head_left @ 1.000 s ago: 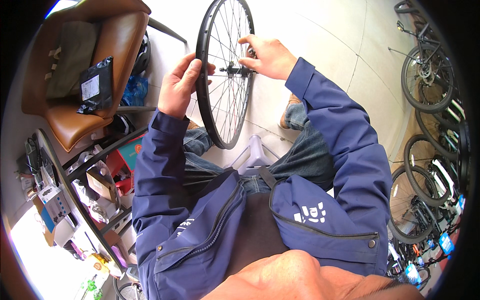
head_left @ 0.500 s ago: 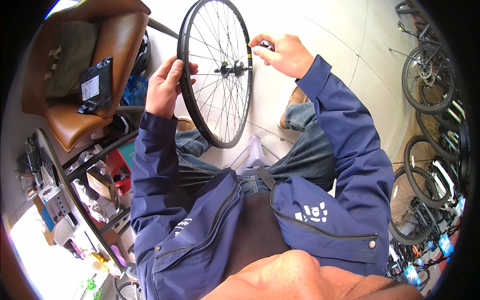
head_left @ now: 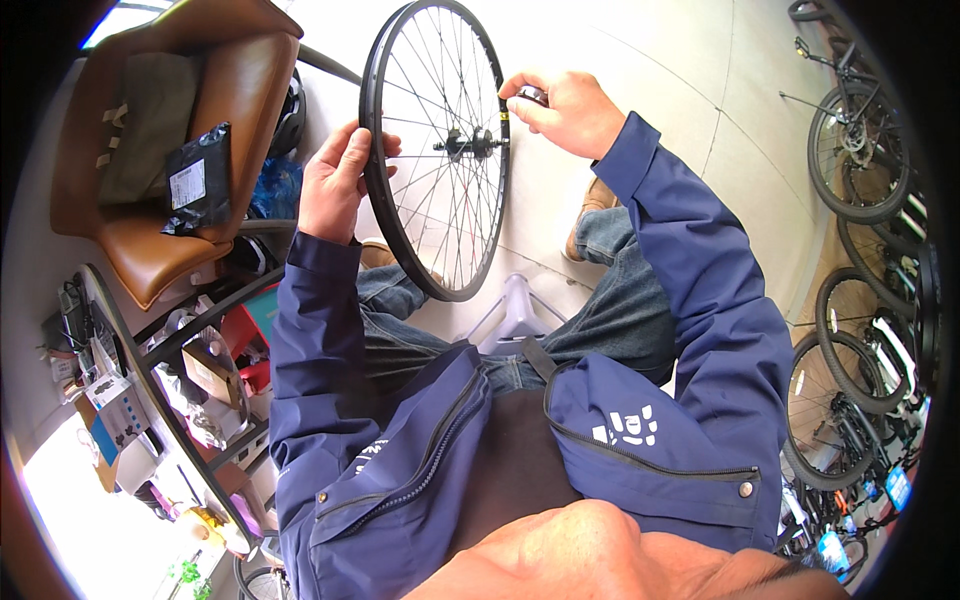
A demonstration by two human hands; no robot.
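Observation:
A black spoked bicycle wheel rim stands upright in front of me, without a tyre, a black hub at its middle. My left hand grips the rim's left side, thumb on the outer face and fingertips reaching past it toward the spokes. At the opposite side, my right hand is closed round a small dark round tool with a silvery edge, perhaps a spoke wrench. Its thumb and forefinger tips come up to the rim beside a small yellow mark. Whether the tool touches a spoke is hidden.
A grey stand rises between my knees, below the wheel. To the left, a brown leather chair holds a black parcel, beside a cluttered shelf. Several bicycles line the right side.
The whole view has shifted slightly. More of the small round tool shows in my right hand. Both hands keep their places at the rim.

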